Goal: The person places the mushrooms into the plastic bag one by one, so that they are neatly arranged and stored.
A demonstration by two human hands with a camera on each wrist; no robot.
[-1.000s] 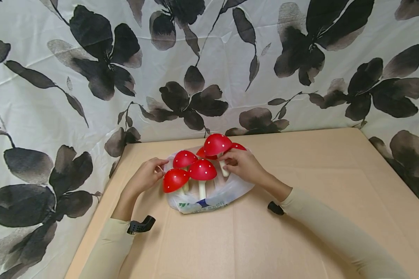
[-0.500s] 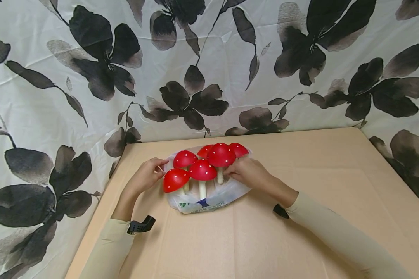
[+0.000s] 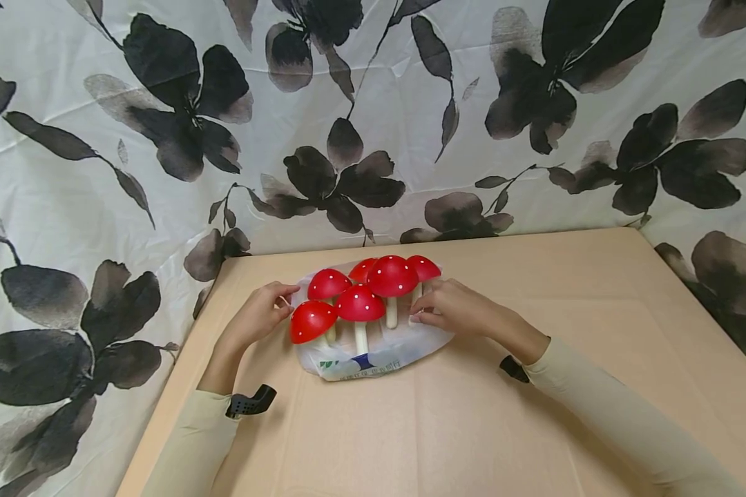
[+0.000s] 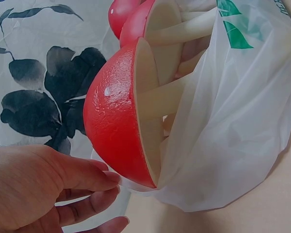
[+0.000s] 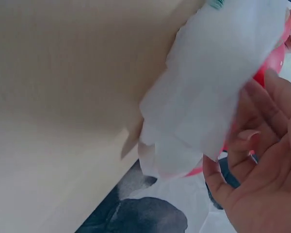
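Several toy mushrooms with red, white-dotted caps (image 3: 360,304) and pale stems stand close together inside a white plastic bag (image 3: 385,359), its mouth rolled open around them. My left hand (image 3: 261,312) pinches the bag's edge between thumb and index finger, right beside the leftmost mushroom (image 4: 109,111). At the bag's right side is my right hand (image 3: 456,307), fingers loosely bent next to the stem of the back-right mushroom (image 3: 424,267). In the right wrist view those fingers (image 5: 247,155) are spread a little, beside the bag, with nothing gripped between them.
The bag rests toward the back of a light wooden table (image 3: 472,428). Behind and to the sides hangs a white cloth (image 3: 423,124) printed with dark flowers. A black band (image 3: 251,400) is on the left wrist.
The right hand lowers a mushroom into the bag's middle, lets go of it and draws right to the bag's side. The left hand stays at the left edge.
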